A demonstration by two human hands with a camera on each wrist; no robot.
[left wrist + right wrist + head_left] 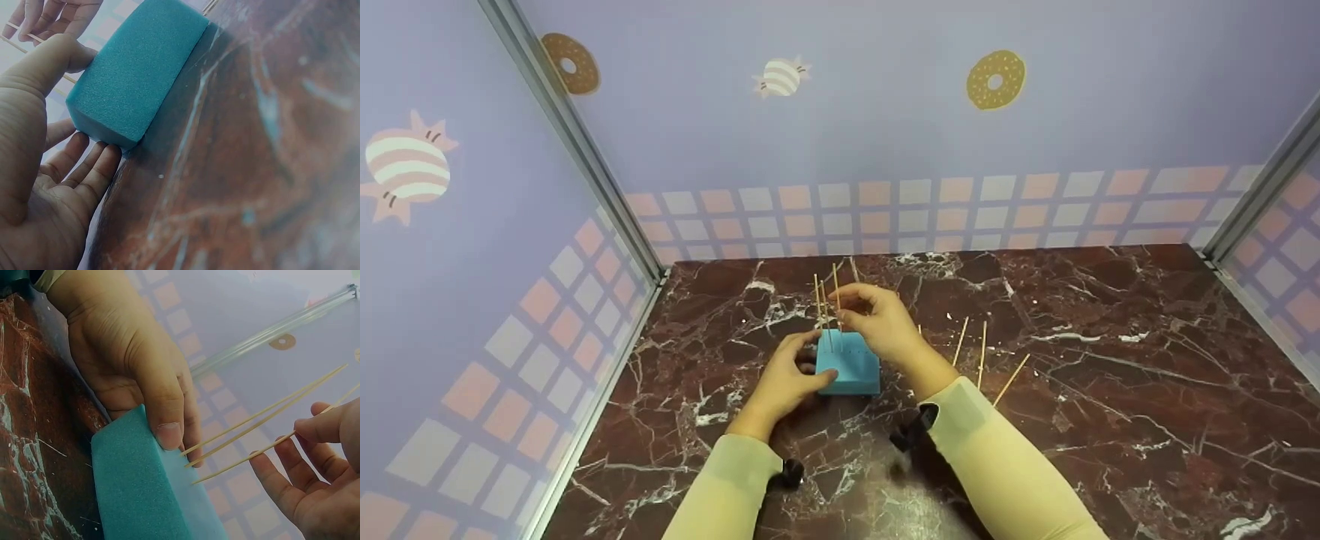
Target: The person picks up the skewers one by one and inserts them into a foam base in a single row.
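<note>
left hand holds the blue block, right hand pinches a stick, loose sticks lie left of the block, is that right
The side is wrong: the loose sticks lie right of the blue block, as the head view shows. The left hand holds the block and the right hand pinches a stick.

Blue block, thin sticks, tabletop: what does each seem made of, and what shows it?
Blue block: probably matte foam, from its finely speckled faces. Thin sticks: likely bamboo or wood, unpainted, from their pale tan colour. Tabletop: glossy, given its reflected light; white veins suggest marble, or a print.
</note>
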